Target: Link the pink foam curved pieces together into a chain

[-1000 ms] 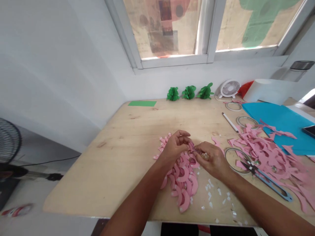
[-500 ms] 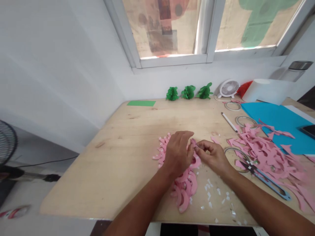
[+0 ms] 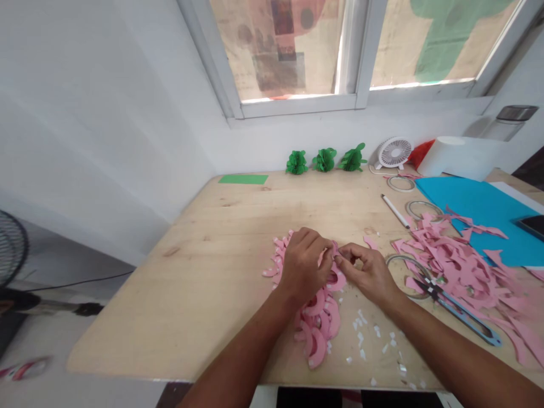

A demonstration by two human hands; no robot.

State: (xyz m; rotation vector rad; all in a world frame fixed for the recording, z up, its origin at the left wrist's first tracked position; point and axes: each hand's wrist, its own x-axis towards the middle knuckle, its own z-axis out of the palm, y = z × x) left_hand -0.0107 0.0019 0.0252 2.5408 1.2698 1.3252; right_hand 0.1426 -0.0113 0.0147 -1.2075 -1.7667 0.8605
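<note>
Both of my hands meet over a pile of curved pink paper pieces (image 3: 317, 344) with small white bits on their tips. My left hand (image 3: 304, 260) has its thumb and fingers pinched together at a small pink paper piece (image 3: 335, 247). From the right, the thumb and forefinger of my right hand (image 3: 366, 271) close on the same piece. My left hand partly covers the pile, and the exact grip between the fingertips is too small to make out. Tiny white scraps (image 3: 361, 340) lie scattered below my right hand.
Right of my hands are pink paper offcuts (image 3: 471, 272), blue-handled scissors (image 3: 465, 317), tape rolls (image 3: 425, 211) and a white pen (image 3: 395, 211). Blue sheets (image 3: 510, 243) lie beyond. Along the wall stand green paper shapes (image 3: 325, 160) and a small white fan (image 3: 395, 153). A green strip (image 3: 243, 179) lies at the back left.
The fingers of my left hand have curled in and now pinch at the pink piece. My right hand has barely moved.
</note>
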